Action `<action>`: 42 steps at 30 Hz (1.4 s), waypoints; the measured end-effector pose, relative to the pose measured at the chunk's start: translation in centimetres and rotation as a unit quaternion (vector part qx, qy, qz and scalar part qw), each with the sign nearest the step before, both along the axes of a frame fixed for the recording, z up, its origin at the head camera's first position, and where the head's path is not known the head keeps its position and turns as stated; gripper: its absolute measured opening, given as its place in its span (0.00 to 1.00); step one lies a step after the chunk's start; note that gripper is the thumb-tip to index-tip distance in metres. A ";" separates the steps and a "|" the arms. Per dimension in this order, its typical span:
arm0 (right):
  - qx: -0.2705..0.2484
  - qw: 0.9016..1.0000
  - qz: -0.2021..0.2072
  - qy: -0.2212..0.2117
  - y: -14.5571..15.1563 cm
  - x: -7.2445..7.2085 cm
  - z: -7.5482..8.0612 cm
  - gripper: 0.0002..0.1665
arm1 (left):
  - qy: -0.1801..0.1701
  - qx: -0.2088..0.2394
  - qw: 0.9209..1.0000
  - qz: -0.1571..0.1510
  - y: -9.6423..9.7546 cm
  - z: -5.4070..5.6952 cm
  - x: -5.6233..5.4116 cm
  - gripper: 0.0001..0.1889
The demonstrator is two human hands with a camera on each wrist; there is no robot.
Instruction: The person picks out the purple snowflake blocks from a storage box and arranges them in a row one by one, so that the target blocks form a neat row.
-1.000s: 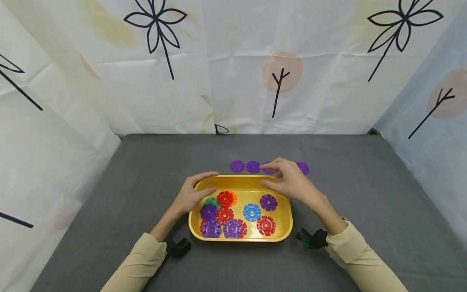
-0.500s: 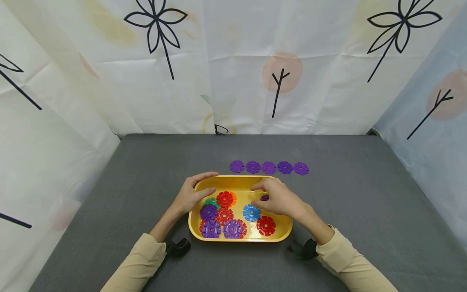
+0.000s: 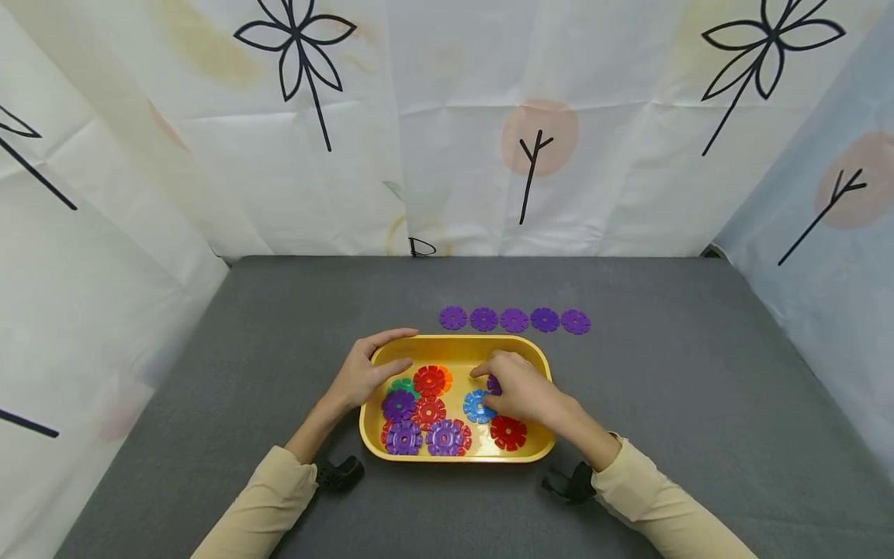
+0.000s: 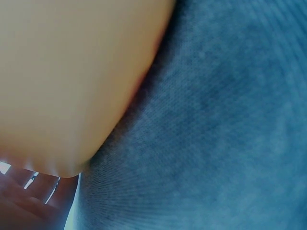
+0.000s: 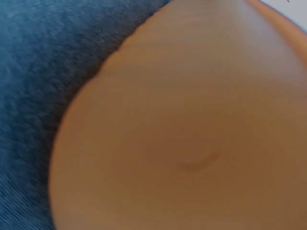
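Observation:
My left hand rests at the left end of a yellow tray, thumb over the inside and index finger straight along the back rim. My right hand reaches down into the tray's right half, index finger extended and thumb apart from it. Between them shows part of a purple flower disc, the rest hidden by the hand. The thumb overlaps a blue flower disc. Below lies a red flower disc. Both wrist views show mostly skin and grey cloth, with fingers low in the left one.
Several purple flower discs, among them an end disc, lie in a row behind the tray. Red, purple, green and orange discs, including a red one, overlap in its left half. Grey cloth covers the table, with printed curtains around.
My right hand has come from over the row of purple discs down into the tray. The purple disc there has shifted slightly left. My left hand stays put.

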State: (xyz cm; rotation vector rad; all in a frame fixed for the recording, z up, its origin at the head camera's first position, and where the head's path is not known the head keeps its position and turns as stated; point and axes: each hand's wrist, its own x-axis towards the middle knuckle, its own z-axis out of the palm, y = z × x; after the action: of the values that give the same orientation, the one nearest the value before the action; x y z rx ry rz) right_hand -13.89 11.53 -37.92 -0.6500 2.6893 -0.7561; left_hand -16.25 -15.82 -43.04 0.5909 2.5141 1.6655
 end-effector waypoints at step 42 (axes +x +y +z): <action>0.045 0.997 0.067 0.001 0.5 -0.9 -0.5 0.28 | 0.005 0.004 1.000 -0.003 0.0 -0.1 0.0 0.22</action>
State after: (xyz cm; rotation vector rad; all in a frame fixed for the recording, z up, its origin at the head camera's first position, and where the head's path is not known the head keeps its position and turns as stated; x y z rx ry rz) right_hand -14.76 11.99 -38.38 -0.7996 2.6317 -0.5964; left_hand -16.30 -15.79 -43.14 0.6097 2.5102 1.6763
